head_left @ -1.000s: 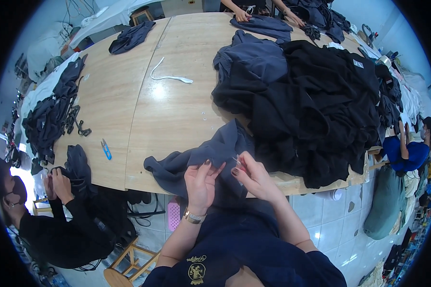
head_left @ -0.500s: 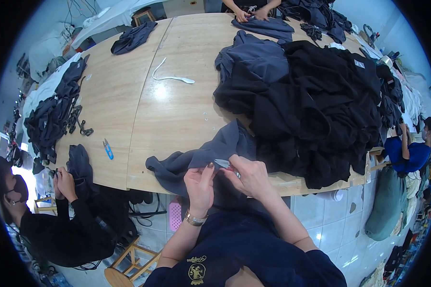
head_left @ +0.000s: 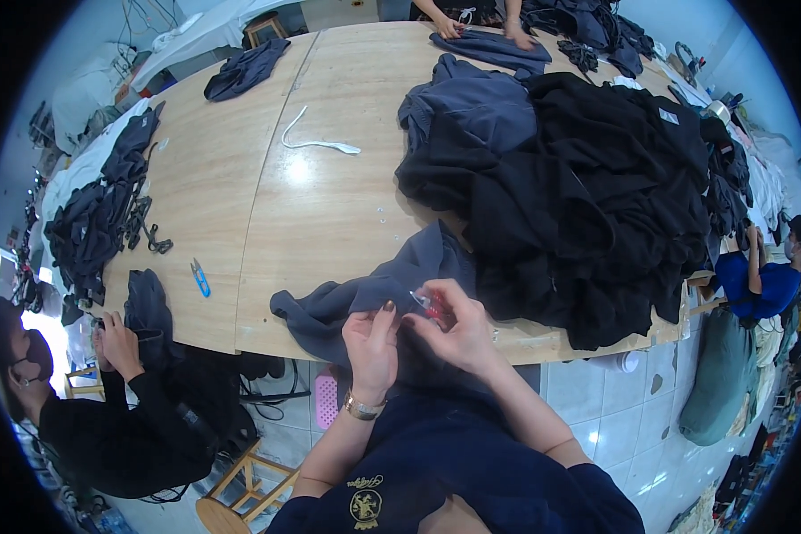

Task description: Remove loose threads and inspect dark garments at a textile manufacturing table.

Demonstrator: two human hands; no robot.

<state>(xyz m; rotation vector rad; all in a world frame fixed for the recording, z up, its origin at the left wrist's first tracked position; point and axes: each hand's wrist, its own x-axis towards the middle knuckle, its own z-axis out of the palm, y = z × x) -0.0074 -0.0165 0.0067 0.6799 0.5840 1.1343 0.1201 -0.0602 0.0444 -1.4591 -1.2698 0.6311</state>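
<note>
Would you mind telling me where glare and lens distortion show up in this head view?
Head view: a bright glare patch sits on the pale wooden table near the white cord; table edges bow toward the black circular rim; the heap of black garments loses fold detail.

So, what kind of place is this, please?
Probably a garment workshop: a big pile of dark garments covers the long wooden table, blue thread snips lie on it, and other people handle clothes around it.

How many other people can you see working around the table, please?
3: one in black at the near left edge, one in blue at the right edge, and a pair of hands at the far end. Others may be hidden.
</note>
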